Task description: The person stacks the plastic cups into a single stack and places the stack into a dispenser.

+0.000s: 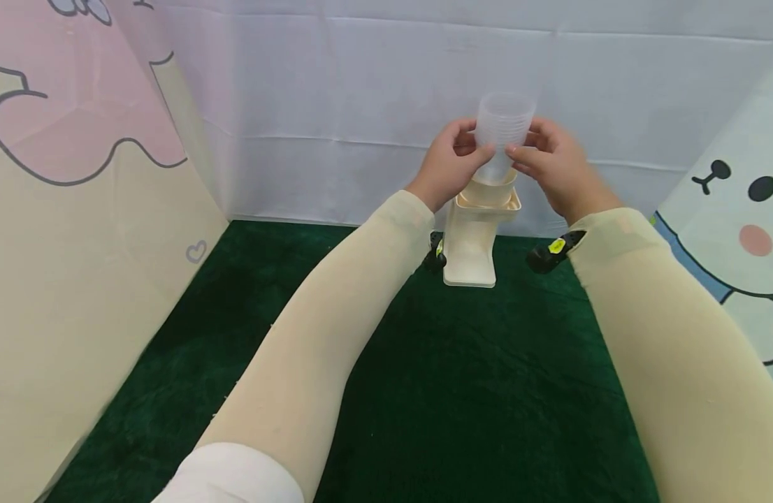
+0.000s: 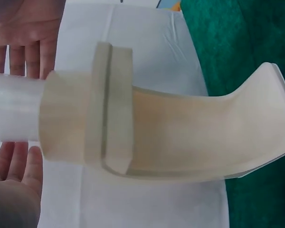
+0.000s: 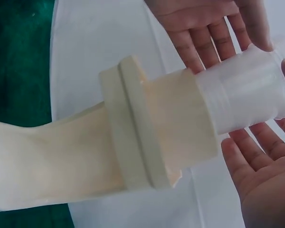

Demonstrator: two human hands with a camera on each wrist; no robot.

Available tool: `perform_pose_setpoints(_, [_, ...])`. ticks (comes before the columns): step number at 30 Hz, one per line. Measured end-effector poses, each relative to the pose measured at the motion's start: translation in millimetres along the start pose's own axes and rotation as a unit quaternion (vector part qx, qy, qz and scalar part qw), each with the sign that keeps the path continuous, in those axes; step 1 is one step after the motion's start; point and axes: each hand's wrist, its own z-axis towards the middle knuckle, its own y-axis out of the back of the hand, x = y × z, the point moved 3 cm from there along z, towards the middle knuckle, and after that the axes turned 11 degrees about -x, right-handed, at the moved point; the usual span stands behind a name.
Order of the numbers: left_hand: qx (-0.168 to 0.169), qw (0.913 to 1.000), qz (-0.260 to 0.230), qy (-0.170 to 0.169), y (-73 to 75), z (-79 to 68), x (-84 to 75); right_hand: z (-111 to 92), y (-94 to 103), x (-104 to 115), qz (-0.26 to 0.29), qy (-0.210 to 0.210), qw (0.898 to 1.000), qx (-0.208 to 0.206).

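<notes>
A stack of clear plastic cups (image 1: 504, 122) stands upright at the back, its lower end inside the round collar of a cream cup dispenser (image 1: 471, 251). From the left, my left hand (image 1: 452, 161) holds the stack, thumb in front and fingers behind. On the opposite side my right hand (image 1: 559, 164) grips it the same way, the two thumbs nearly meeting. In the right wrist view the clear cups (image 3: 247, 90) enter the collar (image 3: 180, 121), with fingers on both sides. The left wrist view shows the dispenser's curved back and foot (image 2: 180, 133).
Dark green cloth (image 1: 487, 391) covers the table. A white cloth wall (image 1: 336, 105) rises right behind the dispenser. Printed panels with cartoon figures stand at the left (image 1: 78, 244) and right (image 1: 739, 202).
</notes>
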Motion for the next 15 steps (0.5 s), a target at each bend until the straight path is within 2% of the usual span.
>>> perform_pose_setpoints(5, [0.002,0.9997,0.023,0.004,2.2,2.2,18.5,-2.8,-5.3,-10.4,-0.093,-0.002,0.996,0.001])
perform_pose_setpoints(11, [-0.004,0.9979,0.064,0.0,0.0,17.7,52.5,-5.1,-9.4,-23.2,-0.153,-0.007,0.988,0.012])
perform_pose_setpoints(15, [-0.007,0.9968,0.079,0.007,-6.5,20.5,65.8,-10.1,-7.2,-32.9,-0.173,-0.023,0.984,0.017])
